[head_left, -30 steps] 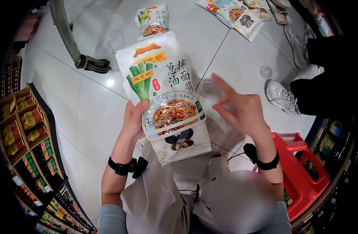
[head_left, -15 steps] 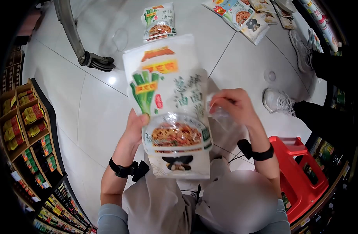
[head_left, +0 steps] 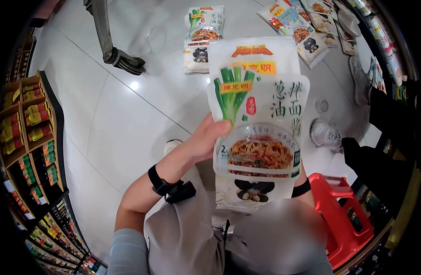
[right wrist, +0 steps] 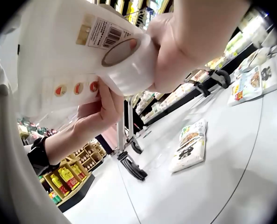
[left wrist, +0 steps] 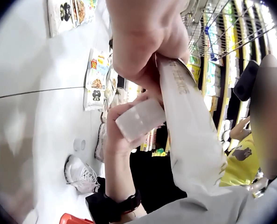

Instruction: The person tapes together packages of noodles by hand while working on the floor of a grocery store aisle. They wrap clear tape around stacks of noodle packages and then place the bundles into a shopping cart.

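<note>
My left hand [head_left: 210, 137] grips the left edge of a white noodle-sauce pouch [head_left: 265, 101] lying flat over a larger white food bag [head_left: 233, 192], thumb on the front. The pouch shows printed spring onions and a bowl of noodles. In the head view these packets hide my right hand. The right wrist view shows my right hand [right wrist: 185, 51] pinching a roll of clear tape [right wrist: 129, 65] against the bag's back, near its barcode label [right wrist: 108, 35]. Fingers of my left hand [right wrist: 110, 105] lie behind the bag, just below the roll.
A similar pouch-and-bag set [head_left: 203, 34] lies on the floor ahead, with several more packets [head_left: 306, 27] at far right. Another tape roll [head_left: 321, 106] lies near a person's white shoe [head_left: 327, 133]. A red stool [head_left: 341, 220] stands right, shelves [head_left: 32, 123] left, a metal leg with caster [head_left: 114, 57] ahead.
The pouch and bag have moved right in the head view along with my left hand. My right hand, which showed beside them, has gone behind them.
</note>
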`<state>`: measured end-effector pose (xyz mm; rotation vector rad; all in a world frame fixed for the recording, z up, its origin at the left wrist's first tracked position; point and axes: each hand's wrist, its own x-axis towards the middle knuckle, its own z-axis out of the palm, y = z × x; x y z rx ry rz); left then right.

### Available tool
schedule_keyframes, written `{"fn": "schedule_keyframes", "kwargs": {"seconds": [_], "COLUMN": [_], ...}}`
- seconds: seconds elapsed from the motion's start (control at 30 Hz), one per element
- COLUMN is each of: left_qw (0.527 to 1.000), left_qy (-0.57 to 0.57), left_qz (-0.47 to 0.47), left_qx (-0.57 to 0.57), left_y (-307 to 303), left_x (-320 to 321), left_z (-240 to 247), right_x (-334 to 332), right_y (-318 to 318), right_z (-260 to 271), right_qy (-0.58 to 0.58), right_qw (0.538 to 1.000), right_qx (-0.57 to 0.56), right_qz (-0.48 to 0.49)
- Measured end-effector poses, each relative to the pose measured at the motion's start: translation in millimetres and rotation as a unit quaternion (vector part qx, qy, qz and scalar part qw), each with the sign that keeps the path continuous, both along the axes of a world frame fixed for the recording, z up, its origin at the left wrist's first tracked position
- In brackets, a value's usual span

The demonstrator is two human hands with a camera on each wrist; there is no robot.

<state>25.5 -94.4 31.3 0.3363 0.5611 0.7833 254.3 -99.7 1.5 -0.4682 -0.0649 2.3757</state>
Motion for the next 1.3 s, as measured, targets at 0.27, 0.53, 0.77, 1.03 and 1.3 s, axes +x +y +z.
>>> {"fn": "schedule_keyframes", "kwargs": {"seconds": [0.27, 0.53, 0.77, 1.03, 1.3], "left_qw": [0.998, 1.0, 0.993, 0.863, 0.736], "left_qy": [0.04, 0.0, 0.072, 0.251, 0.26], "left_qz": [0.033, 0.026, -0.015, -0.255, -0.342], "left_qx": [0.032, -0.003, 0.088, 0.357, 0.523], "left_y": [4, -2, -1, 6, -18], "left_x": [6, -4, -9, 17, 36], "left_z": [12, -2, 8, 33, 64], "right_x": [15, 7, 6, 18, 16], "right_y": [-18, 27, 47, 0, -2], "right_z": [9, 49, 67, 36, 48], "right_qy": [-0.015, -0.128, -0.473, -0.2, -0.242], "right_qw": [0.998, 0.986, 0.811, 0.978, 0.795], "right_qx": [-0.053, 0.098, 0.265, -0.047, 0.296], "right_qz": [-0.011, 0.043, 0.218, 0.043, 0.47]}}
